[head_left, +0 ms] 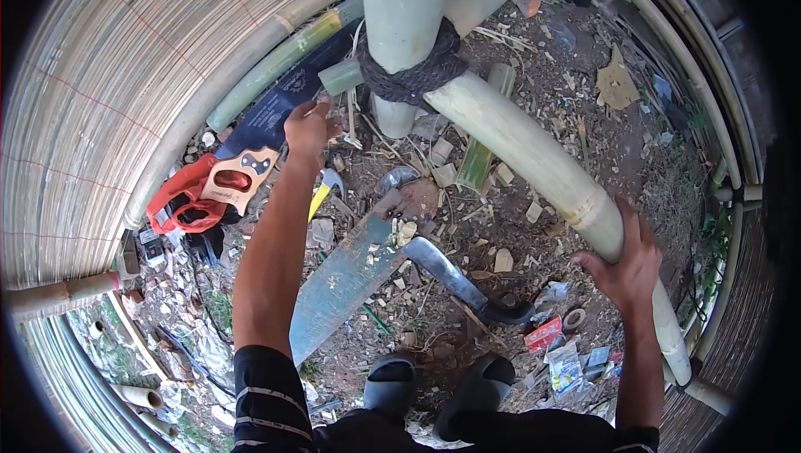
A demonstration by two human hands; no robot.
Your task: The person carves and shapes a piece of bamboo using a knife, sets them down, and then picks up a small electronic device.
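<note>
Pale-grn bamboo pole point(517, 148), blk-brown rope point(409, 79); navy saw blade point(265, 122), tan handle point(229, 197); blk sleeve point(269, 407) w/ wht stripes.

Red cloth point(185, 183) lies near the slatted wall point(92, 111); a tape roll point(567, 324) sits beside a red packet point(544, 334).

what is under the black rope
The post shows above and below the rope; the pole extends from its right. Any joint beneath the wraps is covered, not visible.
</note>
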